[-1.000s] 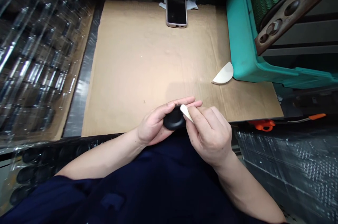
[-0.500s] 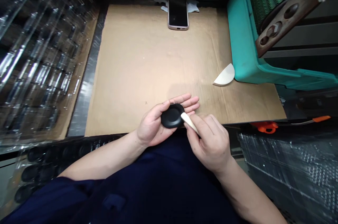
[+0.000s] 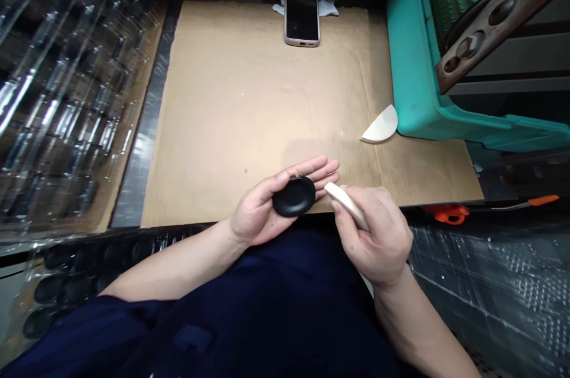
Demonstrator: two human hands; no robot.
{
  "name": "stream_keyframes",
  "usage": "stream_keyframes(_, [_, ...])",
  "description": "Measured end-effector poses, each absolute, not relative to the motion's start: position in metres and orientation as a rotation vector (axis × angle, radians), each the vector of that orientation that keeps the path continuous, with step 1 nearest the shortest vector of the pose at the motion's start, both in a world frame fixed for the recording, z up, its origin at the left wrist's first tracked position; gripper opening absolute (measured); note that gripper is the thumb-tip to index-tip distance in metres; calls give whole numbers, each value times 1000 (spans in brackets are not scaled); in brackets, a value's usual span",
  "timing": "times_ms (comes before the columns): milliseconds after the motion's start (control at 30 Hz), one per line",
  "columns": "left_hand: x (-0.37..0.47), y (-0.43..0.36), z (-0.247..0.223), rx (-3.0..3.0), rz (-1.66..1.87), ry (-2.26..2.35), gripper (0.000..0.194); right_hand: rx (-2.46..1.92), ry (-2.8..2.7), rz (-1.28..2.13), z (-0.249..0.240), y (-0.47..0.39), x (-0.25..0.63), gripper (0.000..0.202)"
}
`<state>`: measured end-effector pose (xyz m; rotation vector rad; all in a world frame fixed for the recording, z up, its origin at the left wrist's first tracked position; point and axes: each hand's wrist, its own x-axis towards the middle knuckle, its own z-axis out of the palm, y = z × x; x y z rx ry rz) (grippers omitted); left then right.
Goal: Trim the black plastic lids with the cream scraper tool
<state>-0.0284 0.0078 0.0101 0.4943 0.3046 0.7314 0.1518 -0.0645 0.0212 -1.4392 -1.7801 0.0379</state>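
A round black dish-shaped part [image 3: 294,196] rests in my left hand [image 3: 262,206], palm up, with the thumb over its edge and the other fingers stretched out beyond it. My right hand [image 3: 376,229] pinches a flat cream-white piece [image 3: 347,205], whose tip points at the black part with a small gap between them. On the cardboard sheet [image 3: 267,99], a white half-round piece [image 3: 381,125] lies beside the teal crate.
A phone [image 3: 302,19] lies on a white cloth at the back. At right stand a teal crate [image 3: 414,69] and a brown metal bar [image 3: 481,28]. Clear plastic trays [image 3: 66,81] fill the left side. An orange-handled tool [image 3: 449,213] is at the right edge.
My right hand has moved right with the cream-white piece, away from the black part's rim. My left hand still holds the black part in nearly the same place.
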Motion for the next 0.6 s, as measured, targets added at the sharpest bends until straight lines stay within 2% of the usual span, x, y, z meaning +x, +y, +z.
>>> stream_keyframes(367, [-29,10,11,428,738,327,48,-1396,-2050,76,17,-67,132,23])
stream_keyframes(500, [-29,9,11,401,718,321,49,-1433,-1956,-9,17,-63,132,21])
stream_keyframes(600, [-28,9,13,383,761,362,48,-1405,-1966,57,16,-64,125,19])
